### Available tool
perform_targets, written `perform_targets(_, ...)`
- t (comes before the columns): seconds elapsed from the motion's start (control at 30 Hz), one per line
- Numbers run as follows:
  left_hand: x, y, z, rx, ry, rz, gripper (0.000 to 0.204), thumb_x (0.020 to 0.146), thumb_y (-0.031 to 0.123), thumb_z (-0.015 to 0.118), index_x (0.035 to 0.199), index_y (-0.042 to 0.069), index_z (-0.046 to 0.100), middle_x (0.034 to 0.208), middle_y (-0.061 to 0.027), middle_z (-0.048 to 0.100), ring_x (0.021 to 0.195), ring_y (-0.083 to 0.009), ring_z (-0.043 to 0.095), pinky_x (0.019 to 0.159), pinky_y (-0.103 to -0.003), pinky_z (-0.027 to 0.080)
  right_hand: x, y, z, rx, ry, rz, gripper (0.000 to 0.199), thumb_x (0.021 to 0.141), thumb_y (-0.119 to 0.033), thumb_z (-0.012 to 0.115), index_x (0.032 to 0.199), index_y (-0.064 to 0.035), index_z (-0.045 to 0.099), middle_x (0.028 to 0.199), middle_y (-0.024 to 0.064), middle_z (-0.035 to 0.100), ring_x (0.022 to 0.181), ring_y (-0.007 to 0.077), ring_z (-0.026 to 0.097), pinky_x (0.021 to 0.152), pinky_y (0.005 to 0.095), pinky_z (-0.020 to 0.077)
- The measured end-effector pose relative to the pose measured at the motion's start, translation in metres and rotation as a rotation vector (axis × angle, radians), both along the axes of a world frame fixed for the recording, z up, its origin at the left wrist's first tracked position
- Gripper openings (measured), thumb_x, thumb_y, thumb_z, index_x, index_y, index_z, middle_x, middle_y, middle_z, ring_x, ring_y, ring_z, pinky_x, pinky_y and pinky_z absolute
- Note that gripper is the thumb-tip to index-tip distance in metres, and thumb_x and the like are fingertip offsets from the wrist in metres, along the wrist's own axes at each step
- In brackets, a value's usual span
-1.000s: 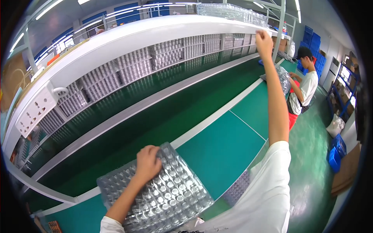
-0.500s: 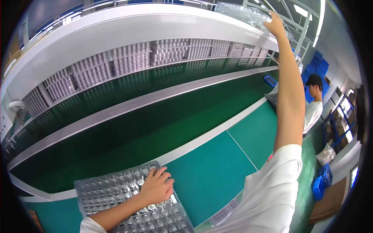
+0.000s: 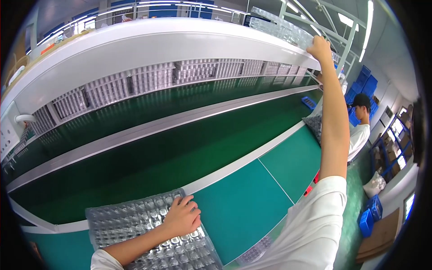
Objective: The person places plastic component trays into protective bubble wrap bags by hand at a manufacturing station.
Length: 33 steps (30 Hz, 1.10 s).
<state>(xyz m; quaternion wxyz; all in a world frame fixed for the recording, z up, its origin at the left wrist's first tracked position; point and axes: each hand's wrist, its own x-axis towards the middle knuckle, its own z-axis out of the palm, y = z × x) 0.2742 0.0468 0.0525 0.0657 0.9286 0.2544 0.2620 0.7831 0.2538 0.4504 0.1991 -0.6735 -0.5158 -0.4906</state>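
My left hand [image 3: 182,218] lies on a clear plastic blister tray [image 3: 135,225] with rows of round pockets, at the lower left of the bench. Its fingers are spread over the tray's right part, not wrapped round it. Reaching far up and ahead, my right hand [image 3: 320,48] is closed at the near right end of a stack of clear plastic trays [image 3: 281,33] on the high white shelf. The top tray appears raised off the stack at its left end. My fingertips there are partly hidden.
A green conveyor belt [image 3: 148,173] runs beyond the teal bench top [image 3: 243,202]. Under the white shelf [image 3: 180,38] stand rows of stacked clear trays [image 3: 108,85]. A person [image 3: 360,130] in a black cap is at the right, near a blue bin [image 3: 308,102]. Blue crates [image 3: 366,222] stand on the floor.
My right hand has come down slightly and its fingers have closed at the tray stack's edge. The top tray's left end now stands apart from the stack. My left hand stays put.
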Motion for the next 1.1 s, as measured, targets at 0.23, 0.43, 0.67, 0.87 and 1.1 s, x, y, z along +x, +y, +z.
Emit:
perform_targets(0.23,-0.001,0.007,-0.001,0.017,-0.045,0.015,0.01,0.069,0.014,0.062,0.076,0.007,0.065,0.085,-0.0059,0.059,0.105,-0.0296,0.051,0.086,-0.044,0.038,-0.006,-0.037,-0.019,0.196,0.116,0.049,0.036,0.063,-0.029,0.067,0.085,0.0003,0.061,0.09,0.0186,0.061,0.088,0.0368,0.059,0.08,0.0423,0.0461)
perform_targets(0.43,-0.003,0.006,-0.006,0.027,-0.064,0.008,0.009,0.069,0.014,0.061,0.074,0.008,0.065,0.085,-0.0054,0.059,0.104,-0.028,0.051,0.085,-0.043,0.038,0.0,-0.093,-0.021,0.332,0.155,0.043,0.04,0.065,-0.033,0.067,0.086,0.0014,0.062,0.093,0.0202,0.061,0.088,0.0372,0.059,0.077,0.043,0.0472)
perform_targets(0.67,-0.007,-0.004,-0.014,0.008,-0.056,-0.006,0.008,0.071,0.015,0.06,0.07,0.009,0.064,0.082,-0.0036,0.06,0.101,-0.0245,0.051,0.082,-0.04,0.037,-0.005,-0.202,-0.029,0.53,0.419,0.057,0.051,0.066,-0.043,0.069,0.084,0.004,0.059,0.08,0.0222,0.062,0.08,0.0367,0.062,0.077,0.0433,0.047)
perform_targets(0.87,-0.008,0.006,-0.018,0.054,-0.076,0.011,0.012,0.075,0.017,0.057,0.073,0.006,0.064,0.085,-0.0071,0.061,0.102,-0.026,0.051,0.083,-0.042,0.037,-0.032,-0.351,-0.115,0.514,0.622,0.088,0.046,0.069,-0.037,0.073,0.087,0.0038,0.06,0.072,0.0094,0.06,0.054,0.0172,0.059,0.053,0.0294,0.0484)
perform_targets(1.1,-0.005,0.015,-0.01,0.126,-0.22,-0.022,0.016,0.077,0.011,0.059,0.091,0.005,0.062,0.095,-0.0112,0.058,0.097,-0.0291,0.054,0.089,-0.043,0.039,-0.129,-0.556,-0.229,0.521,1.114,0.236,0.022,0.079,-0.022,0.068,0.089,-0.006,0.058,0.079,-0.0003,0.055,0.067,0.0064,0.052,0.045,0.0202,0.0415)
